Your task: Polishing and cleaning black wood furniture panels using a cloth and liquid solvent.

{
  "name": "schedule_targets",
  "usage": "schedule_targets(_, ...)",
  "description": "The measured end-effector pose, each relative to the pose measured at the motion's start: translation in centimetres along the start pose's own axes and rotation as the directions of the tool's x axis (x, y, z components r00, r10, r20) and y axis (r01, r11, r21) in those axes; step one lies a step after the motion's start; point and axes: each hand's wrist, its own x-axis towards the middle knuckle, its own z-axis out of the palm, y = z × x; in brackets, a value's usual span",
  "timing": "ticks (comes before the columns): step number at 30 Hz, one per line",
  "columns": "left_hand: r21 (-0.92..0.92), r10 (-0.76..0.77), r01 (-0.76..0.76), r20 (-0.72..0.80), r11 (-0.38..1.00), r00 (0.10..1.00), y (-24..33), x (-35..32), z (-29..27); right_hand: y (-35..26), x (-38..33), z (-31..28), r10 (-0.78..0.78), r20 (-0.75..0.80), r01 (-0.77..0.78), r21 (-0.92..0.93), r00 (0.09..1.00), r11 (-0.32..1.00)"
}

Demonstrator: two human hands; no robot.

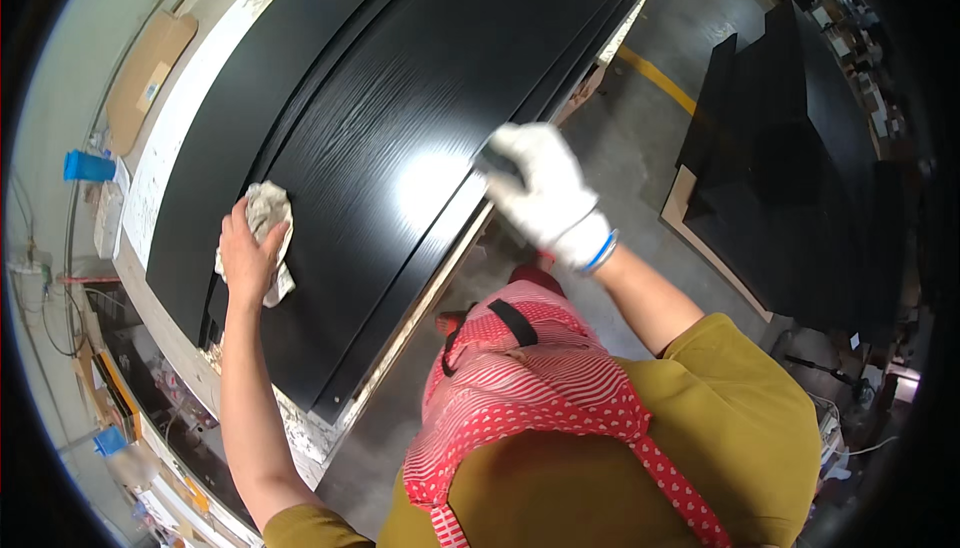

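Observation:
My left hand [248,253], bare, is closed on a crumpled off-white rag [268,216] at the left side of a glossy black wood-grain panel [400,78]. More black panels lie beneath and beside it. My right hand [545,183] wears a white knit glove with a blue band at the wrist. It is at the panel's right long edge, fingers and thumb curled around something dark and small, blurred and too unclear to name. A bright reflection shines on the panel beside it.
The panels rest on a paint-spattered work table [205,108]. A stack of dark panels [790,178] stands on the floor at the right, beyond a yellow floor line [655,78]. A cardboard piece [150,78] and a blue object [90,166] are at the left by the wall.

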Motion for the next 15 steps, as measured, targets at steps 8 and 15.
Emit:
schedule_targets(8, 0.041, -0.001, 0.003, -0.027, 0.999, 1.0, -0.4, 0.0, 0.7, -4.0, -3.5, 3.1, 0.027, 0.062, -0.021, -0.086, 0.998, 0.996)
schedule_targets(15, -0.08, 0.203, -0.194, 0.125, 0.978, 0.971, -1.5, -1.1, -4.0, -16.7, -5.0, 5.1, -0.135, 0.351, 0.08, 0.166, 0.927, 0.983)
